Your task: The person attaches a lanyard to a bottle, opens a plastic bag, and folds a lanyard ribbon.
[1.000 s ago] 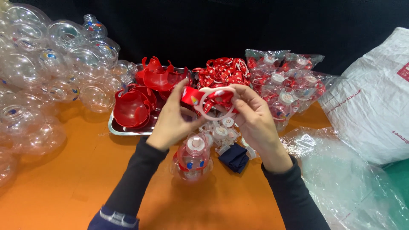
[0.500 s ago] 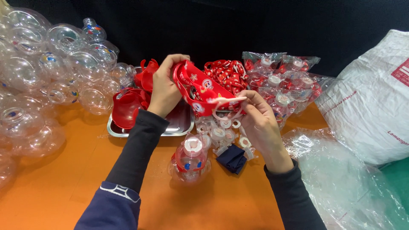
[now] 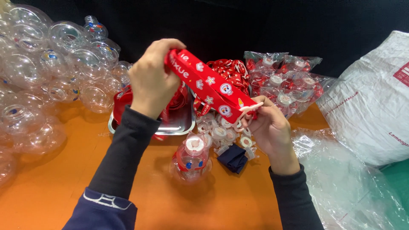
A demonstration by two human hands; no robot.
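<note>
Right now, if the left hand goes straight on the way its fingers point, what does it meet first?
Probably the heap of red straps just beyond the left hand, though depth is unclear; it already grips the red printed strap.

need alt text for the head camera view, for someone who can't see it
Two hands stretch a red printed strap over an orange table: the left hand grips its upper end, the right hand its lower end with a white clip. Below stands a small clear round bottle; clear round bottles are heaped at left, beside a metal tray.

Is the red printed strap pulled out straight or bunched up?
Pulled straight: the red strap runs taut and flat between the left hand and the right hand.
</note>
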